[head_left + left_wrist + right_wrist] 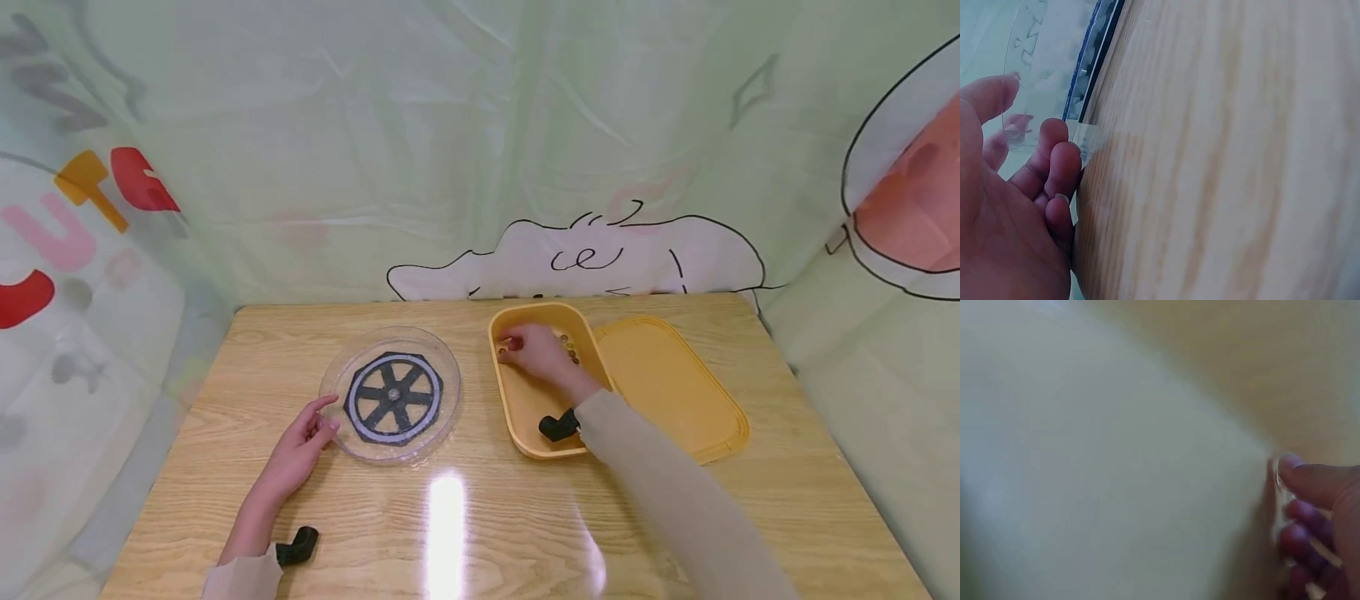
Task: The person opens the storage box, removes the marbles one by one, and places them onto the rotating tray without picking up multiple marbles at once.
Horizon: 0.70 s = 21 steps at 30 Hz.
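In the head view, a clear round dish [450, 358] stands on the left with a dark spoked wheel [393, 417] in it. My left hand [300, 442] is at its near-left side. Thumb and index finger touch the rim, the other fingers loosely bent beside the clear wall [1041, 50]. My right hand [542, 352] reaches into a yellow box [517, 429], fingertips near its left wall. Between thumb and fingers [1304, 481] it pinches something small, shiny and glassy, blurred in the right wrist view. Several small brown, marble-like balls [567, 346] lie in the box beyond the hand.
A yellow lid [675, 392] lies flat to the right of the box, close against it. Everything stands on a wood-grain table [360, 517], with a printed curtain [360, 150] along its back and sides. Bright reflections cross the table's near part.
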Tool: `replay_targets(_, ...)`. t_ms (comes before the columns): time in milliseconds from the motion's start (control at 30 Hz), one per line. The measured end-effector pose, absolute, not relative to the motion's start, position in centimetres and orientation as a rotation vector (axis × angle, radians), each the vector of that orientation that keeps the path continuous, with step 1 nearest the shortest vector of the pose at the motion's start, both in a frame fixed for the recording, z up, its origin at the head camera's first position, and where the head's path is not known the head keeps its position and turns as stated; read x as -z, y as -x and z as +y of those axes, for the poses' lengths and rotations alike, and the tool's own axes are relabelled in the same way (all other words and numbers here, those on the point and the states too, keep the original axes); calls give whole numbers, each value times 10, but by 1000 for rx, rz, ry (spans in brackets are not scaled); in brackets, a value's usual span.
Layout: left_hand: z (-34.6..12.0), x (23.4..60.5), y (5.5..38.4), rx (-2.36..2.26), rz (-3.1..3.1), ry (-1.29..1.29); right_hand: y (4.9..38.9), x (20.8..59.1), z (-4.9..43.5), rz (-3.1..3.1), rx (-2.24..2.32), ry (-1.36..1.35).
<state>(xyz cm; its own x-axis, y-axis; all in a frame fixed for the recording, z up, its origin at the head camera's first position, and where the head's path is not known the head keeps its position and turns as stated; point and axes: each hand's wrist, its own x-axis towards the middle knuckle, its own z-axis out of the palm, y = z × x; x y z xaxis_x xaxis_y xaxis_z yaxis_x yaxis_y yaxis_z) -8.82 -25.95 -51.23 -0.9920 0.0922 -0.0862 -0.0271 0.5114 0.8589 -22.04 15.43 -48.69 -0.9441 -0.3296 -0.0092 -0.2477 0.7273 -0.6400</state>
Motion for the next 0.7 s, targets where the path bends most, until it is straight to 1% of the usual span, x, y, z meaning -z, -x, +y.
replay_targets(567,-259,510,87,-1495,2633,-55,223,491,147,2823,939,547)
replay_targets(700,-259,510,87,-1510,2625,-64,222,489,146,2822,930,510)
